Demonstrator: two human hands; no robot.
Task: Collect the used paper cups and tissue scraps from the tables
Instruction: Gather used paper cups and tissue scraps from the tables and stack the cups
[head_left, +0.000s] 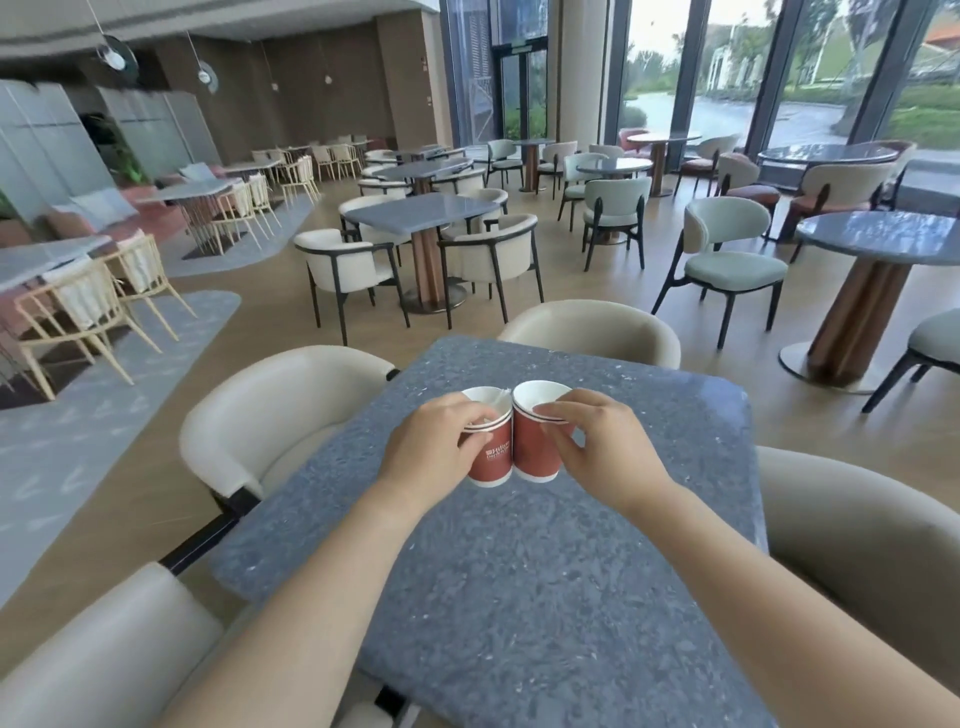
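Note:
Two red paper cups with white insides stand side by side, touching, on the grey speckled table (519, 571). My left hand (431, 452) grips the left cup (491, 460), which looks like a stack of nested cups and has a white tissue scrap (500, 400) sticking out of its mouth. My right hand (602, 447) grips the right cup (530, 452) at its rim, fingers over the edge. I cannot tell whether the cups rest on the table or are lifted slightly.
Cream armchairs surround the table on the left (270, 421), the far side (592, 327), the right (852, 561) and the near left (104, 654). More grey tables (421, 213) and chairs fill the room beyond. A round table (883, 234) stands at the right by tall windows.

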